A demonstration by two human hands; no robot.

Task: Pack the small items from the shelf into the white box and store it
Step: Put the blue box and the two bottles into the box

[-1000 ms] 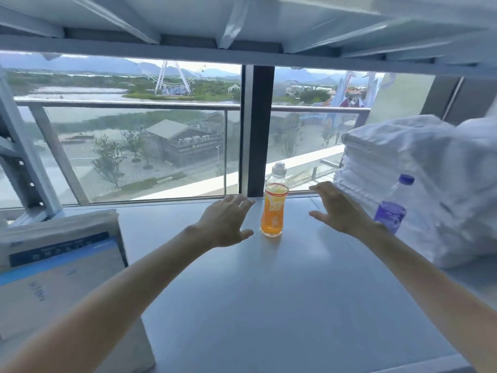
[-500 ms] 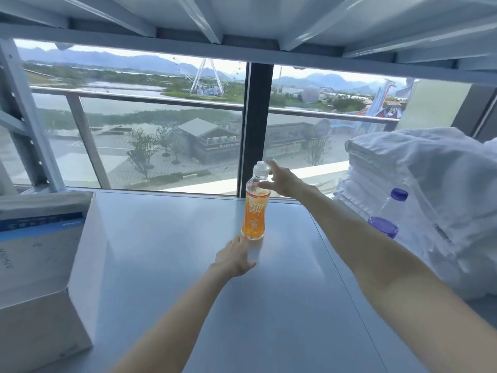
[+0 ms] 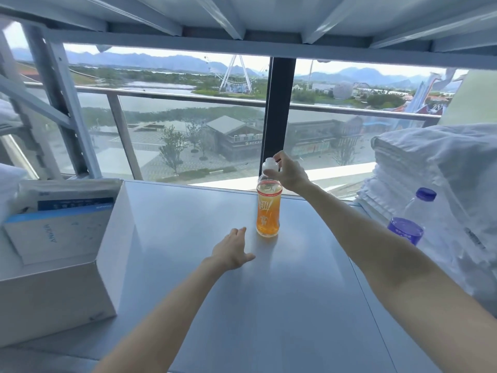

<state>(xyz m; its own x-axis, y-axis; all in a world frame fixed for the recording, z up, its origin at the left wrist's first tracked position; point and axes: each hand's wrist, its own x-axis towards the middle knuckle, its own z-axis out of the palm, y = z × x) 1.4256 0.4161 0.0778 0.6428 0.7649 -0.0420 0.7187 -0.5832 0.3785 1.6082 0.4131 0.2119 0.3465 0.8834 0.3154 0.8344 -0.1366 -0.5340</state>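
An orange drink bottle (image 3: 269, 211) with a white cap stands upright on the grey metal shelf (image 3: 242, 305), near the window. My right hand (image 3: 289, 175) grips its cap and neck from the right. My left hand (image 3: 232, 251) rests flat on the shelf just left of the bottle's base, fingers straight, holding nothing. An open white box (image 3: 107, 265) sits at the left edge of the shelf with a white and blue booklet (image 3: 53, 232) inside.
A clear water bottle with a purple cap and label (image 3: 414, 219) leans against a stack of folded white towels (image 3: 443, 184) at the right. Glass window and dark frame post (image 3: 278, 109) stand behind the shelf; another shelf hangs overhead.
My right hand went from open beside the orange bottle to gripping its cap. My left hand dropped back and lies on the shelf. The view shifted, showing more of the white box.
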